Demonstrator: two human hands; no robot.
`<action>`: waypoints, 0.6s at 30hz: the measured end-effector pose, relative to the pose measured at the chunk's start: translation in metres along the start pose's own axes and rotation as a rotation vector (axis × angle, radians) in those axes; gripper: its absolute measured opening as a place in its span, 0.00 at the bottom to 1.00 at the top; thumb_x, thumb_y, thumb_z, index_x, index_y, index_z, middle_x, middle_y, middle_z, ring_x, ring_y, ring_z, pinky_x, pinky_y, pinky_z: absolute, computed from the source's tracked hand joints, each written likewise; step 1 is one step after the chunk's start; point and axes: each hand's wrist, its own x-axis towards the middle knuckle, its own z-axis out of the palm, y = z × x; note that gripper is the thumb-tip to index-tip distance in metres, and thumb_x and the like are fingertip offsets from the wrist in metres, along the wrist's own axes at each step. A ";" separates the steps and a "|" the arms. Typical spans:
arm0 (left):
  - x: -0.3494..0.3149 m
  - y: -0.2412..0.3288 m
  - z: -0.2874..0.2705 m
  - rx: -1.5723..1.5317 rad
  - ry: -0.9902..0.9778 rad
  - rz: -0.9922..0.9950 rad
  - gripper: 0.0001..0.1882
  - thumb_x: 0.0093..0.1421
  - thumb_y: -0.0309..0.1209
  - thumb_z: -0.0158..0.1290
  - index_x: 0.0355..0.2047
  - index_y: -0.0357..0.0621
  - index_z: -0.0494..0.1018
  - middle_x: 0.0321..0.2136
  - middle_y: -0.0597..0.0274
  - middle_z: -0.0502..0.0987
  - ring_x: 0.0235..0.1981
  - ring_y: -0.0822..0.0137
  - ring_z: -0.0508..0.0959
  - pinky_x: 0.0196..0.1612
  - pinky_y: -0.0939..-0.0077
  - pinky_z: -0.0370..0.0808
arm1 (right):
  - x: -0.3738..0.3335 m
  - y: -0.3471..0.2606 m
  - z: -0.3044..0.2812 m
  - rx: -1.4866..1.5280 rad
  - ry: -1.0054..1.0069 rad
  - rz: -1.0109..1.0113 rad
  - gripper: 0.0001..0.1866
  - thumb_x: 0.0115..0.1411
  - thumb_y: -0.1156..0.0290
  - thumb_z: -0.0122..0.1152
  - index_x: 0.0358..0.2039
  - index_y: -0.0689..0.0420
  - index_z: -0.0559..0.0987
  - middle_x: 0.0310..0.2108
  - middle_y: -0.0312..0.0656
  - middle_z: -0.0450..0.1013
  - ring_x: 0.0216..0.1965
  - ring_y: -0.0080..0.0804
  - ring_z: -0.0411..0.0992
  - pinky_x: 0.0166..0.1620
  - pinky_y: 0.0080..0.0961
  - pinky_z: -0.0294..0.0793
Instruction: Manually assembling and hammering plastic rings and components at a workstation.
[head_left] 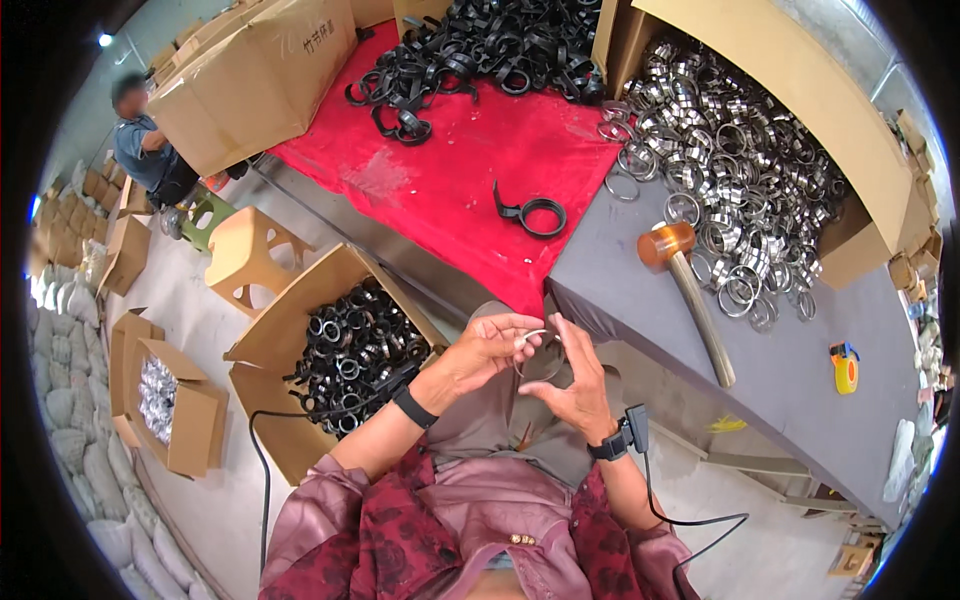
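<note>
Above my lap, a thin silver metal ring point(531, 334) is held between both hands. The fingertips and thumb of my left hand point(483, 347) pinch its upper left edge. Around its right side curve the thumb and fingers of my right hand point(581, 388), gripping it; part of the ring is hidden there. Beyond my hands, a single black ring with a strap-like handle point(543, 217) lies on the red cloth point(450, 200). A mallet point(700, 310) with an orange-brown head rests on the grey table point(640, 270) to the right.
Shiny metal rings point(735, 160) spill from a tipped carton at right. Black handled rings point(490, 50) are heaped on the red cloth. An open carton point(285, 440) of black parts stands left of me, near a beige stool point(250, 255). A yellow tape measure point(844, 370) lies far right. A person point(145, 150) is at far left.
</note>
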 end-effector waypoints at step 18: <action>0.034 0.022 0.009 0.802 0.225 0.407 0.21 0.66 0.26 0.58 0.59 0.35 0.72 0.47 0.52 0.82 0.45 0.62 0.83 0.49 0.69 0.81 | -0.017 0.014 -0.002 0.210 0.126 0.326 0.43 0.46 0.71 0.80 0.61 0.67 0.70 0.54 0.52 0.74 0.54 0.43 0.76 0.56 0.35 0.78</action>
